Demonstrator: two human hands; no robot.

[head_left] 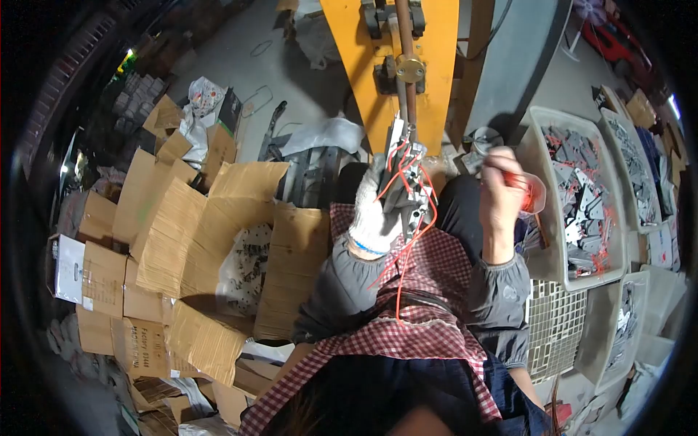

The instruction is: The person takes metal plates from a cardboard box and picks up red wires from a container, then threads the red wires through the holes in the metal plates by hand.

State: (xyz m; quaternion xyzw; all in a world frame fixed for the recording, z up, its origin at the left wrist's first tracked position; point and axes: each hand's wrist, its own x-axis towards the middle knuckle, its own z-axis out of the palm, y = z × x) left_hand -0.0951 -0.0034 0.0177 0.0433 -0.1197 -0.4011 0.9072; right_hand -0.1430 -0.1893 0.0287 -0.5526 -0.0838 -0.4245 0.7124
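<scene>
In the centre, the gloved left hand [369,214] clasps metal parts [397,196] already trailing red cord [399,294]; the right hand [500,190] curls around a red object [533,195]. Whether loose pieces [582,192] in the right bin [550,243] are finished, I cannot tell.

Open cardboard boxes [171,236] crowd the floor [211,65] at left; a fan [590,11] stands at far upper right.

The fingers [500,158] of the right hand [499,192] look blurred.
</scene>
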